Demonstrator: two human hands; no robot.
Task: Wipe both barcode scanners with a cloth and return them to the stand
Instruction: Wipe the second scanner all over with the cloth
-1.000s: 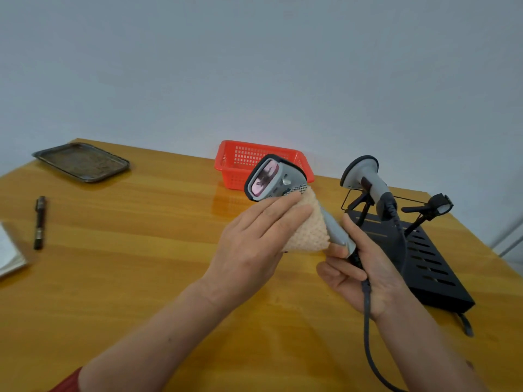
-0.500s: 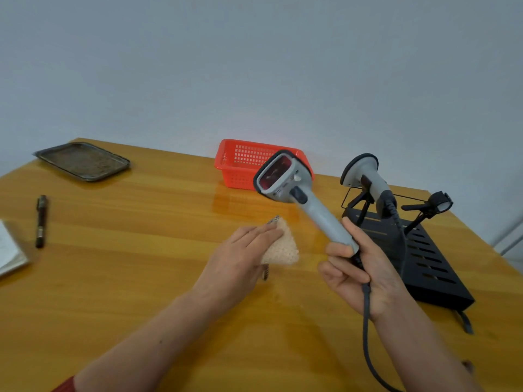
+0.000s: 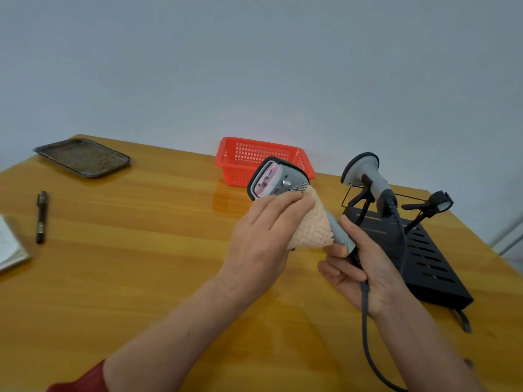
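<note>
The left hand (image 3: 263, 236) presses the cloth (image 3: 310, 226) against one scanner (image 3: 278, 179), gripped by the right hand (image 3: 365, 267) above the surface — wiping underway, with the other scanner (image 3: 365, 176) resting on the stand (image 3: 424, 250).

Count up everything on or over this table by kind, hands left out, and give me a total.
Barcode scanners: 2
Cloth: 1
Stand: 1
Basket: 1
Tray: 1
Pen: 1
Notebook: 1
Total: 8
</note>
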